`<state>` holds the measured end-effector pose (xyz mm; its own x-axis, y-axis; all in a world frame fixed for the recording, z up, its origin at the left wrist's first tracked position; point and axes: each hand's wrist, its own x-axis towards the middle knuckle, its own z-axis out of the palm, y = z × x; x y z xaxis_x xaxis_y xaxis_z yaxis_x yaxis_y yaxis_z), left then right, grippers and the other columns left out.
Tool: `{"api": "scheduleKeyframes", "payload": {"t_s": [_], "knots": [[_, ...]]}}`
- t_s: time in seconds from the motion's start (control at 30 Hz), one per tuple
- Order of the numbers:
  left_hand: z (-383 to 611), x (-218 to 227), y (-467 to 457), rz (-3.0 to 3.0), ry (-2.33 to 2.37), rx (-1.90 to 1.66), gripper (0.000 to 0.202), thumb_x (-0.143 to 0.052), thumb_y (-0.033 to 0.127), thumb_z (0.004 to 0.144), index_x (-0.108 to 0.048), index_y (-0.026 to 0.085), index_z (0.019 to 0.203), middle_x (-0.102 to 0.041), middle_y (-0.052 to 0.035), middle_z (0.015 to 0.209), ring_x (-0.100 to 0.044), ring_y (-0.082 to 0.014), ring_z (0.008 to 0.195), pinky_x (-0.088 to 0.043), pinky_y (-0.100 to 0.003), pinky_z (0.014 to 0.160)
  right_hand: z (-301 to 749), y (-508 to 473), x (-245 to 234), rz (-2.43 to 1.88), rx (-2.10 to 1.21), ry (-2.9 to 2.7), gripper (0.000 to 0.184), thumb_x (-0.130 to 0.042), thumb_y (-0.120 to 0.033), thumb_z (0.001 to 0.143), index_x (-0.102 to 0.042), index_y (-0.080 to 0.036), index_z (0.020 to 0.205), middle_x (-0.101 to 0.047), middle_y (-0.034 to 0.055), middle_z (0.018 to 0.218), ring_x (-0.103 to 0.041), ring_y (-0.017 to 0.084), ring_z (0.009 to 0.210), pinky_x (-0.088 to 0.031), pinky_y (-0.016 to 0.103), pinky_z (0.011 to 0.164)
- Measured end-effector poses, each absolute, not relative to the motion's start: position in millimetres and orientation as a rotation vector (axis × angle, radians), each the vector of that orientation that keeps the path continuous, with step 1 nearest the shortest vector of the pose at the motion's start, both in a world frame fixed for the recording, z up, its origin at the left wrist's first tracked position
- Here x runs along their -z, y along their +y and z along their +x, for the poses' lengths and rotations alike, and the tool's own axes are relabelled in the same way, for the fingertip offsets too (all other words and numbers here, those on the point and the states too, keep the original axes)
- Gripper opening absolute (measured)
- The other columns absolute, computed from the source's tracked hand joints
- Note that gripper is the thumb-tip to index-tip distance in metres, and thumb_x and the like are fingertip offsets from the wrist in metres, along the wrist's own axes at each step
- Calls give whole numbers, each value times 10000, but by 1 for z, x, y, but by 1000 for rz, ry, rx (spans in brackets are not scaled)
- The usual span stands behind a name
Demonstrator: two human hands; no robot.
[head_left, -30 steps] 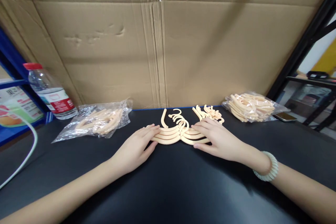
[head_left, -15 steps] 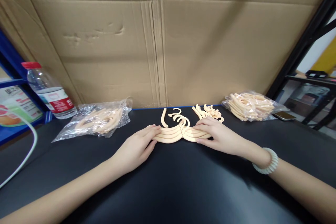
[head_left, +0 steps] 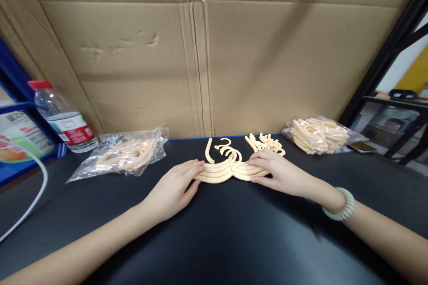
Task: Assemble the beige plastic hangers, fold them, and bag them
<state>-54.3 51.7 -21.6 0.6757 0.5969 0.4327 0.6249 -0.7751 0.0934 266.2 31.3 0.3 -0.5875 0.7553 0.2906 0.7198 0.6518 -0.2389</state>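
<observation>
Several beige plastic clothes hangers (head_left: 216,174) lie nested side by side on the black table, their curved arms spread left and right and their hooks pointing away from me. My left hand (head_left: 177,185) grips the left ends of the arms, fingers on top and thumb at the near edge. On the other side my right hand (head_left: 281,173) is closed round the right ends in the same way. Beyond the hangers lie a loose curved hanger arm (head_left: 209,150), a loose hook (head_left: 224,143) and a small heap of hanger parts (head_left: 267,142).
A clear bag of beige parts (head_left: 123,153) lies at the left, another full bag (head_left: 317,136) at the right. A phone (head_left: 363,147) is beside that one. The bottle (head_left: 67,118), blue rack (head_left: 15,71) and white cable (head_left: 42,187) are left. Cardboard (head_left: 267,53) walls the back.
</observation>
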Motion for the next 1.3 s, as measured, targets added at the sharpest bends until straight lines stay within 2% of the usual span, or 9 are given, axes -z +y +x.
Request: {"api": "scheduleKeyframes", "payload": {"t_s": [0.1, 0.2, 0.37, 0.57, 0.67, 0.87, 1.1, 1.3], "knots": [[-55, 22, 52, -2816, -1017, 709, 321, -455, 189, 927, -565, 177, 1229, -633, -114, 1278, -568, -260, 1217, -476, -451, 1031, 271, 33, -3, -1151, -163, -2476, 367, -617, -394, 898, -620, -165, 1184, -615, 125, 1173, -556, 272, 1087, -462, 425, 945], [-55, 20, 51, -2833, -990, 719, 310, -459, 168, 918, -573, 166, 1207, -637, -120, 1256, -567, -256, 1207, -475, -444, 1027, 275, 35, -8, -1152, -146, -2324, 346, -568, -411, 920, -627, -190, 1181, -647, 112, 1161, -571, 275, 1114, -461, 435, 960], [-53, 16, 49, -2855, -938, 751, 319, -473, 142, 901, -579, 189, 1198, -644, -100, 1229, -576, -247, 1175, -477, -441, 1009, 275, 36, -14, -1193, -107, -2064, 265, -517, -390, 925, -684, -205, 1014, -709, 85, 1014, -651, 255, 950, -511, 397, 827], [-51, 13, 47, -2838, -843, 784, 312, -493, 122, 890, -581, 190, 1181, -653, -96, 1205, -577, -245, 1152, -468, -444, 987, 275, 37, -15, -1238, -144, -1961, 251, -522, -380, 906, -699, -204, 935, -712, 75, 956, -651, 245, 906, -497, 383, 813], [-50, 12, 46, -2824, -799, 808, 255, -489, 105, 894, -588, 185, 1115, -660, -94, 1182, -580, -238, 1137, -456, -443, 984, 279, 35, -21, -1229, -185, -2057, 196, -555, -336, 879, -695, -199, 871, -702, 62, 885, -637, 221, 835, -486, 352, 764], [-51, 10, 44, -2799, -701, 838, 197, -466, 45, 855, -587, 191, 907, -671, -71, 1124, -601, -217, 1086, -408, -456, 1013, 290, 30, -31, -1183, -544, -2517, 90, -649, -226, 800, -716, -174, 767, -607, -3, 664, -536, 125, 595, -417, 243, 569], [-51, 8, 41, -2804, -716, 805, 203, -450, 41, 834, -581, 195, 851, -676, -65, 1100, -611, -217, 1064, -399, -468, 1017, 287, 30, -29, -1250, -539, -2590, 122, -634, -135, 781, -737, -154, 719, -638, 4, 649, -543, 109, 565, -408, 225, 564], [-51, 9, 42, -2786, -724, 799, 196, -454, 57, 856, -588, 199, 868, -684, -60, 1088, -615, -218, 1063, -398, -468, 1020, 292, 31, -32, -1283, -510, -2619, 141, -608, -160, 808, -738, -158, 754, -685, 17, 713, -575, 125, 610, -421, 239, 591]]}}
